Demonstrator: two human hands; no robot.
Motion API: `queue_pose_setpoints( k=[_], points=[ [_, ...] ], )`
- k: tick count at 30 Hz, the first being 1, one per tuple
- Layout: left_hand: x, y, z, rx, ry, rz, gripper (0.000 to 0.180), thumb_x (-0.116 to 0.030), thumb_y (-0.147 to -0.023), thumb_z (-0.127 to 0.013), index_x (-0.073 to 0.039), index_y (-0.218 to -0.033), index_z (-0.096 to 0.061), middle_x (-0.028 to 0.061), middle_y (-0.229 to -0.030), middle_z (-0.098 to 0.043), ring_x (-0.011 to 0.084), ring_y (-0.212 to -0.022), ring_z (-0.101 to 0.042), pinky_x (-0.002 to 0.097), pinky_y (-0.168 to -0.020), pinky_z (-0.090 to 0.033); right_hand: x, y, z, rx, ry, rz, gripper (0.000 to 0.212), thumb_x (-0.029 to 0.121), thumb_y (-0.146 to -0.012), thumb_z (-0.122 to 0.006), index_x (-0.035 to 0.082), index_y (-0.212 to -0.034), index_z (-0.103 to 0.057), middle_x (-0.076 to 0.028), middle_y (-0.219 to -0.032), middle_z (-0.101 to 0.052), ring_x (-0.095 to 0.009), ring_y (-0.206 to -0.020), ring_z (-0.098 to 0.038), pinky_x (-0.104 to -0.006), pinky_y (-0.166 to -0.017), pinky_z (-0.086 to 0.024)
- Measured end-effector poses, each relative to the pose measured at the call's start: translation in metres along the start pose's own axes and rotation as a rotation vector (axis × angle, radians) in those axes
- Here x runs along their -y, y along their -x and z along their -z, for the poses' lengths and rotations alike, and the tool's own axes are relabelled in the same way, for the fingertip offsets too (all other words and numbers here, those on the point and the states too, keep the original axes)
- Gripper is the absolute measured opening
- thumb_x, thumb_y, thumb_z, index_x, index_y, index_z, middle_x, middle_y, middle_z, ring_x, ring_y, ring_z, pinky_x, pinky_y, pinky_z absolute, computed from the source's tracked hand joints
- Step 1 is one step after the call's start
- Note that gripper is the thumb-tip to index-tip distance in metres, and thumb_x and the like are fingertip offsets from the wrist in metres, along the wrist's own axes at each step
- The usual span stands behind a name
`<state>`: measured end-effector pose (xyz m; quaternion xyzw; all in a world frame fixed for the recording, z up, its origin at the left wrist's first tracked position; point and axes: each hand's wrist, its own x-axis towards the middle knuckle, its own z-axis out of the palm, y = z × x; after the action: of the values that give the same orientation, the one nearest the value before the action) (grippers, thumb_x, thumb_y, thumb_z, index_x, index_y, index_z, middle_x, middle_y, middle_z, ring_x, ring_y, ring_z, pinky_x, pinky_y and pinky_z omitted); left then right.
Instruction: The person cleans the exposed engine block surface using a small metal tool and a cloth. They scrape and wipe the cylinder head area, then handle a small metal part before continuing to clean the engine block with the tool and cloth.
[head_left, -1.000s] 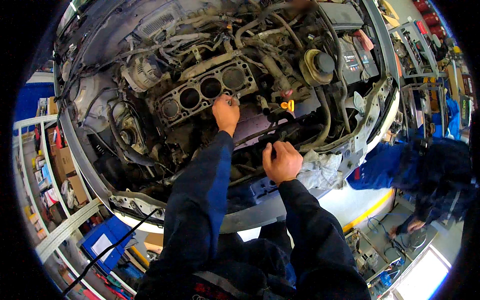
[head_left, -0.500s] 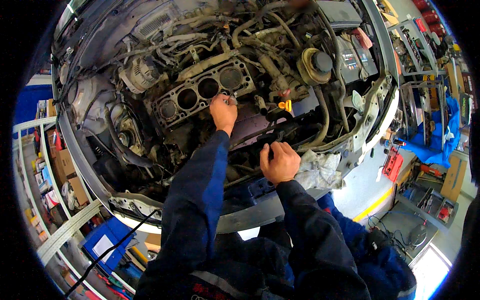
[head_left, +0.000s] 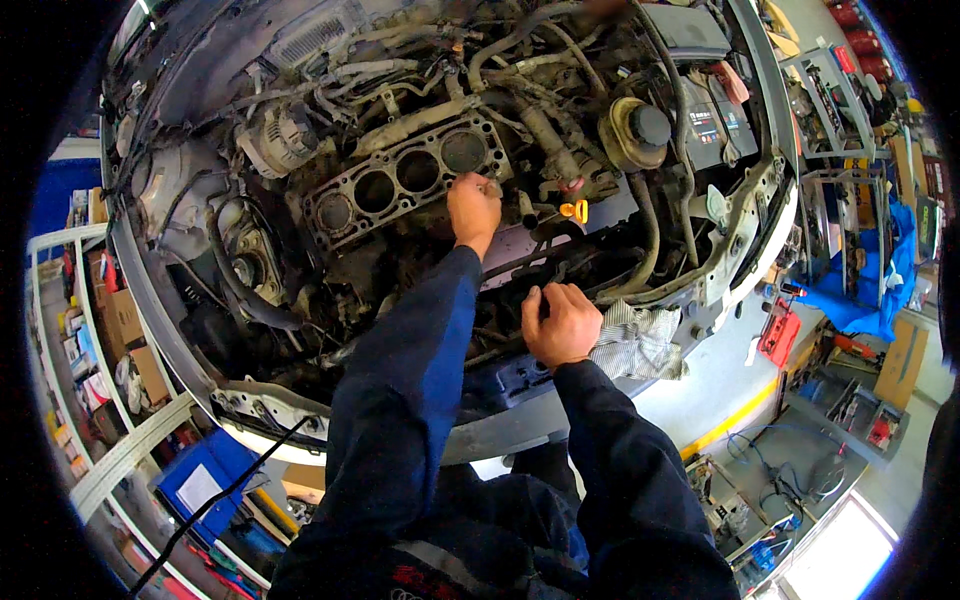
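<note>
The bare engine block (head_left: pixel 408 178), with its row of open cylinder bores, lies under the raised hood. My left hand (head_left: pixel 473 212) is closed in a pinch at the near edge of the block, below the rightmost bore. Something small and greyish shows at its fingertips, too small to name. Lower and to the right, my right hand (head_left: pixel 562 325) rests over the front crossmember with fingers curled and thumb at the left; what lies under the fingers is hidden. A striped rag (head_left: pixel 640 341) touches its right side.
A yellow dipstick handle (head_left: pixel 574 210) sticks up right of my left hand. Beyond it are a round reservoir (head_left: pixel 635 132), a thick hose (head_left: pixel 648 225) and the battery (head_left: pixel 715 118). An alternator (head_left: pixel 278 143) sits left of the block. Shelving (head_left: pixel 130 455) stands at the left, a red case (head_left: pixel 779 333) at the right.
My left hand has shifted right and slightly up along the block's near edge, still pinched. My right hand stays in place. Dark blue cloth at the lower right has gone out of view.
</note>
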<state>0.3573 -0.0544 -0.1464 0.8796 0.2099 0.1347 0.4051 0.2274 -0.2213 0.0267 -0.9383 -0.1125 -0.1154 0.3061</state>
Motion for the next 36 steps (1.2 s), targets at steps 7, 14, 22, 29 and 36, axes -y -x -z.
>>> queue_pose_setpoints(
  k=[7, 14, 22, 29, 36],
  points=[
    [-0.008, 0.003, -0.006, -0.053, 0.009, 0.05, 0.015, -0.01, -0.087, -0.08, 0.001, -0.095, -0.075, 0.025, -0.102, -0.072, 0.0471, -0.097, -0.069, 0.055, -0.085, -0.056, -0.005, 0.004, -0.002, 0.033, 0.063, -0.005, 0.031, 0.017, -0.091, -0.074, 0.009, -0.068, -0.054, -0.011, -0.067, -0.058, -0.033, -0.062, -0.061, -0.0451, -0.055, -0.05],
    [0.025, 0.008, 0.041, -0.024, -0.036, 0.202, 0.018, -0.011, -0.089, -0.082, 0.002, -0.099, -0.077, 0.0266, -0.104, -0.076, 0.0469, -0.099, -0.073, 0.0541, -0.088, -0.058, -0.003, 0.003, 0.0, 0.008, 0.044, 0.001, 0.032, 0.016, -0.091, -0.074, 0.009, -0.068, -0.053, -0.01, -0.066, -0.057, -0.032, -0.062, -0.061, -0.0455, -0.055, -0.049],
    [0.062, 0.007, 0.1, -0.059, -0.102, 0.161, 0.016, -0.011, -0.091, -0.081, 0.002, -0.099, -0.077, 0.0254, -0.106, -0.076, 0.0462, -0.102, -0.073, 0.0538, -0.09, -0.058, 0.0, 0.003, -0.002, -0.002, 0.053, -0.006, 0.032, 0.016, -0.092, -0.073, 0.009, -0.068, -0.053, -0.01, -0.067, -0.057, -0.033, -0.063, -0.061, -0.0462, -0.055, -0.049],
    [0.097, 0.02, 0.15, -0.103, -0.162, 0.178, 0.018, -0.011, -0.091, -0.079, 0.003, -0.102, -0.078, 0.026, -0.11, -0.076, 0.0469, -0.101, -0.073, 0.0542, -0.089, -0.058, 0.0, 0.007, -0.001, 0.047, 0.07, -0.026, 0.03, 0.019, -0.098, -0.071, 0.007, -0.073, -0.059, -0.013, -0.069, -0.059, -0.038, -0.062, -0.061, -0.0493, -0.056, -0.047],
    [0.131, 0.024, 0.189, -0.105, -0.229, 0.248, 0.019, -0.012, -0.092, -0.081, 0.002, -0.104, -0.077, 0.0249, -0.112, -0.075, 0.0473, -0.102, -0.072, 0.0568, -0.088, -0.059, -0.004, 0.01, -0.006, 0.032, 0.116, -0.003, 0.026, 0.017, -0.095, -0.072, 0.007, -0.073, -0.061, -0.013, -0.068, -0.06, -0.037, -0.061, -0.061, -0.0484, -0.054, -0.049]
  ],
)
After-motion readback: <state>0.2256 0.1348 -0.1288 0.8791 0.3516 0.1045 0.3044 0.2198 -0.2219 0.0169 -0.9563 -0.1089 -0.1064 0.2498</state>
